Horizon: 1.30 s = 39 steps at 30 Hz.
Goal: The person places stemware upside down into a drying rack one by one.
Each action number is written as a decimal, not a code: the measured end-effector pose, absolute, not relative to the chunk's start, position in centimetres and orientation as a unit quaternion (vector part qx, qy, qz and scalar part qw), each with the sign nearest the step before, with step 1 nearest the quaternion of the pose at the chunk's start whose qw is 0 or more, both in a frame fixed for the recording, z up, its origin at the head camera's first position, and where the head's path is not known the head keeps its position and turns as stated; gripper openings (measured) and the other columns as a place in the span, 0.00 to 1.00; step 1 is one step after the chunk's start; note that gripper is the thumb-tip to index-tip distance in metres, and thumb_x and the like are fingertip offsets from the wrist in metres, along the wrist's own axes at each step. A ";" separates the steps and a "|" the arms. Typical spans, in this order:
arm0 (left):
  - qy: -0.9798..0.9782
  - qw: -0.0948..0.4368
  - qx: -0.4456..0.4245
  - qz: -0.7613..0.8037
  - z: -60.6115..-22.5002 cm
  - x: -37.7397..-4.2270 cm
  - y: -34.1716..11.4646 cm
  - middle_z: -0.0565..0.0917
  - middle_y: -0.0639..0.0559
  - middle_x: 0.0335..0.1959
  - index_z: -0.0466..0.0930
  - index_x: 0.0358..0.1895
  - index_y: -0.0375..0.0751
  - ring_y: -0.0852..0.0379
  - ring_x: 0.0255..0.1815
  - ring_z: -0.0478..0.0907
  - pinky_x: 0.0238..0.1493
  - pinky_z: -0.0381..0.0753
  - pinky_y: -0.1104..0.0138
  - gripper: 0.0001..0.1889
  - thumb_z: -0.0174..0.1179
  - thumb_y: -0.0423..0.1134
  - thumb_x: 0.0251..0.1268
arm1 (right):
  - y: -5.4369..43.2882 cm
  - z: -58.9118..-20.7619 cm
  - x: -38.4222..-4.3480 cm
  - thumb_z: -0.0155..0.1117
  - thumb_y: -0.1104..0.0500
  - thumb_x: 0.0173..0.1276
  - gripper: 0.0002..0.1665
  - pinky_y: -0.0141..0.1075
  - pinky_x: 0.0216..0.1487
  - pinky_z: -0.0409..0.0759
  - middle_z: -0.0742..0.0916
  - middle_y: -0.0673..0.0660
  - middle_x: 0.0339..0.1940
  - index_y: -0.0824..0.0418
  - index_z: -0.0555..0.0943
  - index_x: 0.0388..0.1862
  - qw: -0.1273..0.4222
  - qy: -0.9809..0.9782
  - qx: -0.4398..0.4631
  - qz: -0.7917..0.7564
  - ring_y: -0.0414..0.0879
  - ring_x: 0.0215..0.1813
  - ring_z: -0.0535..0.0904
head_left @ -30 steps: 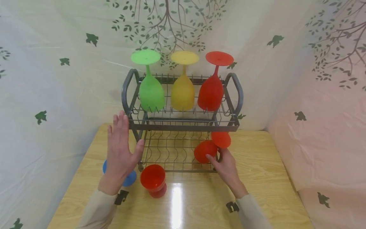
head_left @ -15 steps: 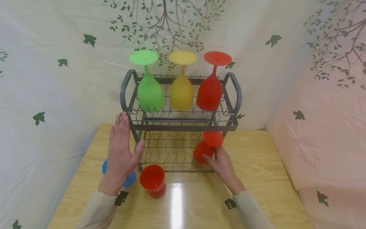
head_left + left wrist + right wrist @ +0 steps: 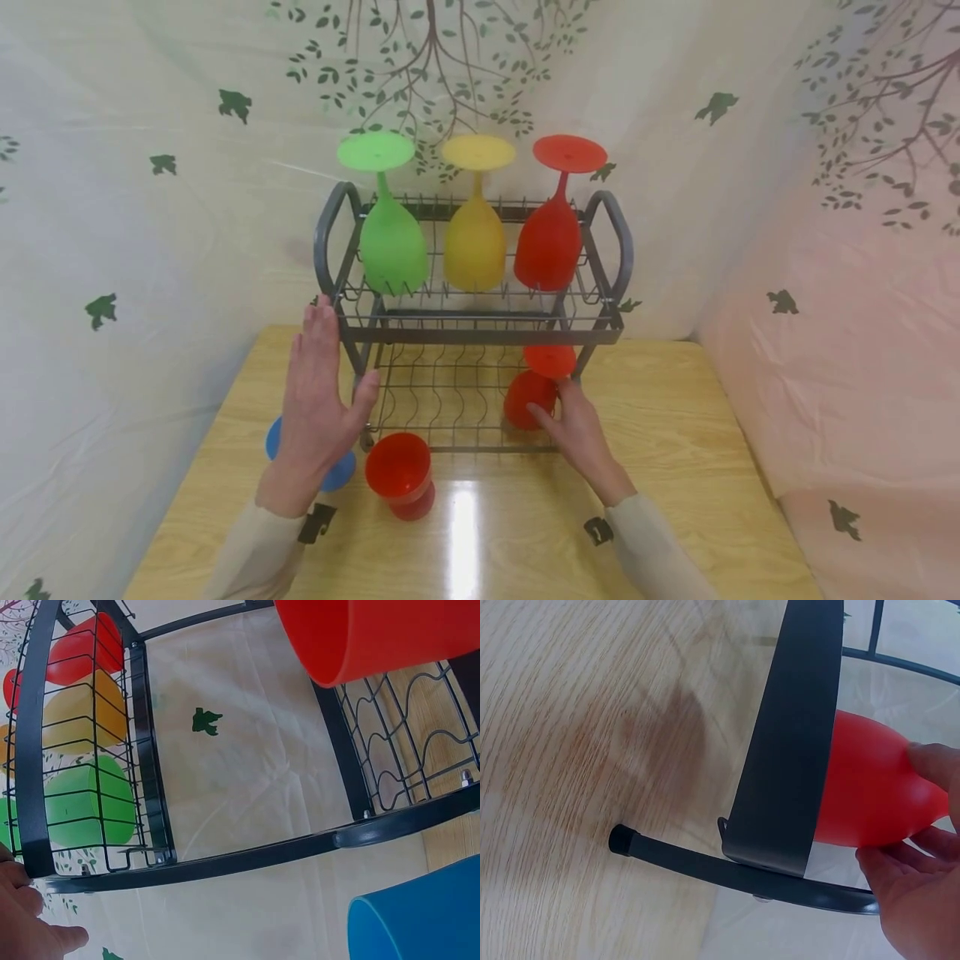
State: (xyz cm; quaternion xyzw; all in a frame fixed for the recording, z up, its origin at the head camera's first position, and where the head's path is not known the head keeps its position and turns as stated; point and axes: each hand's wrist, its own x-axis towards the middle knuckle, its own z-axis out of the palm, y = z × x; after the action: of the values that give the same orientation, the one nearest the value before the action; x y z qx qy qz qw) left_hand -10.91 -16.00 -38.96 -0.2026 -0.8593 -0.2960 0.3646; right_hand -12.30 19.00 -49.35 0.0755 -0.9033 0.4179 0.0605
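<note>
My right hand (image 3: pixel 585 433) holds an upside-down red goblet (image 3: pixel 528 400) over the right part of the dish rack's (image 3: pixel 480 337) lower tier. Its foot is up, just below the upper tier's front edge. In the right wrist view the fingers (image 3: pixel 889 874) and thumb grip the red bowl (image 3: pixel 866 780), which partly hides behind the rack's dark side bar. My left hand (image 3: pixel 318 408) has straight fingers, their tips at the rack's left upright. Beside and partly behind that hand lies a blue goblet (image 3: pixel 341 472), and an upright red goblet (image 3: pixel 399 467) stands before the rack.
On the upper tier stand green (image 3: pixel 393 250), yellow (image 3: pixel 476 250) and red (image 3: pixel 549 250) goblets, all upside down. The two-tier rack sits on a wooden table (image 3: pixel 675 433) against a leaf-printed cloth (image 3: pixel 187 233). Curved handles rise at the rack's upper ends.
My right hand has moved the red goblet left and tilted it more upright, foot up, over the lower tier. My left hand has stayed by the rack's left upright.
</note>
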 end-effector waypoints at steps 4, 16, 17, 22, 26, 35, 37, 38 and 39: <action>-0.850 0.382 -0.209 -0.294 -39.3 -10.6 -16.0 0.52 0.38 0.84 0.47 0.84 0.36 0.41 0.85 0.45 0.82 0.45 0.47 0.42 0.39 0.62 0.80 | 18.9 -49.3 -12.2 0.74 0.62 0.67 0.35 0.57 0.69 0.75 0.81 0.64 0.68 0.64 0.70 0.69 0.057 -0.903 0.068 0.421 0.61 0.69 0.77; -0.808 0.439 -0.236 -0.314 -41.7 -7.7 -15.4 0.68 0.29 0.75 0.67 0.72 0.24 0.34 0.79 0.59 0.80 0.58 0.58 0.36 0.49 0.55 0.78 | 18.8 -48.6 -10.7 0.76 0.57 0.67 0.42 0.60 0.69 0.73 0.78 0.63 0.72 0.61 0.68 0.77 0.112 -0.892 0.079 0.431 0.62 0.74 0.72; -0.813 0.431 -0.237 -0.312 -42.0 -7.4 -15.2 0.69 0.30 0.74 0.68 0.72 0.24 0.33 0.79 0.60 0.79 0.58 0.59 0.36 0.49 0.55 0.79 | 18.8 -48.5 -10.5 0.76 0.56 0.67 0.42 0.61 0.68 0.74 0.78 0.63 0.73 0.61 0.68 0.77 0.116 -0.891 0.078 0.432 0.63 0.73 0.73; -0.859 0.347 -0.230 -0.298 -43.1 -5.8 -14.6 0.71 0.36 0.75 0.69 0.73 0.30 0.34 0.77 0.63 0.78 0.56 0.67 0.39 0.46 0.62 0.78 | 18.8 -48.4 -9.4 0.76 0.53 0.67 0.40 0.62 0.64 0.78 0.79 0.65 0.70 0.63 0.71 0.74 0.137 -0.892 0.066 0.425 0.64 0.69 0.76; -0.885 0.280 -0.241 -0.284 -43.8 -5.2 -14.2 0.72 0.39 0.75 0.70 0.74 0.33 0.36 0.78 0.63 0.78 0.61 0.57 0.39 0.42 0.65 0.78 | 18.9 -48.4 -8.6 0.77 0.55 0.65 0.38 0.61 0.63 0.79 0.81 0.65 0.69 0.66 0.74 0.71 0.159 -0.887 0.062 0.428 0.64 0.68 0.77; -0.924 0.158 -0.266 -0.225 -44.7 -5.1 -14.1 0.70 0.42 0.77 0.70 0.76 0.43 0.35 0.78 0.63 0.69 0.71 0.37 0.40 0.68 0.57 0.63 | 18.8 -48.1 -7.2 0.76 0.55 0.67 0.39 0.63 0.66 0.75 0.80 0.60 0.72 0.62 0.73 0.73 0.157 -0.878 0.053 0.449 0.61 0.71 0.75; -0.935 0.124 -0.259 -0.210 -44.7 -5.1 -14.0 0.68 0.44 0.78 0.69 0.77 0.46 0.36 0.79 0.61 0.69 0.70 0.38 0.42 0.69 0.58 0.61 | 18.8 -48.1 -6.9 0.75 0.54 0.68 0.39 0.64 0.66 0.75 0.79 0.60 0.73 0.62 0.72 0.74 0.148 -0.877 0.048 0.455 0.61 0.71 0.75; -0.939 0.107 -0.256 -0.204 -44.6 -5.1 -14.0 0.67 0.45 0.79 0.69 0.77 0.48 0.36 0.79 0.60 0.70 0.69 0.37 0.42 0.69 0.59 0.61 | 18.8 -48.1 -6.8 0.74 0.53 0.69 0.39 0.64 0.66 0.75 0.78 0.60 0.73 0.62 0.72 0.75 0.143 -0.877 0.044 0.457 0.62 0.71 0.75; -0.942 0.092 -0.253 -0.199 -44.5 -5.1 -13.9 0.66 0.46 0.79 0.69 0.77 0.49 0.36 0.80 0.59 0.71 0.68 0.37 0.42 0.68 0.61 0.62 | 18.7 -48.1 -6.6 0.74 0.53 0.69 0.39 0.64 0.65 0.75 0.78 0.60 0.73 0.62 0.72 0.75 0.139 -0.877 0.042 0.457 0.62 0.70 0.75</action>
State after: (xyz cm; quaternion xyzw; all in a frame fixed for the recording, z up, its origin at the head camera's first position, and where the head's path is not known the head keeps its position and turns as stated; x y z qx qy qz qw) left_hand -5.10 -13.94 -44.54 -0.2525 -0.9424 -0.1988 0.0925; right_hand -6.63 18.74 -48.08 0.0416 -0.8775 0.4572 0.1389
